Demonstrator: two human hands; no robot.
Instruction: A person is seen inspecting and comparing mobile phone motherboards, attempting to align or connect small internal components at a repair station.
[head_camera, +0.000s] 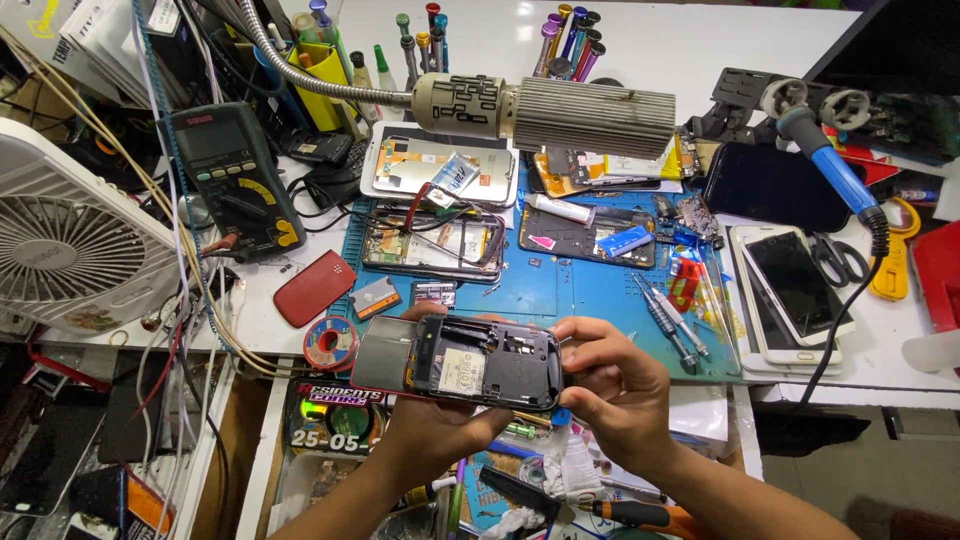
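Note:
Both hands hold an opened black phone (458, 362) with its back cover off and its inner frame and a pale label showing. My left hand (432, 430) cups it from below, at the near left. My right hand (612, 385) grips its right end, thumb and fingers curled around the edge. The phone is held level just in front of the blue work mat (580, 290), over an open drawer of small tools.
Several dismantled phones (432, 243) and loose parts lie on the mat. A red back cover (314, 287), solder spool (331, 343), multimeter (232, 178) and white fan (70, 240) sit left. A gooseneck lamp (560, 112) hangs overhead; screwdrivers (668, 322), a soldering iron (830, 165) and scissors (830, 258) lie right.

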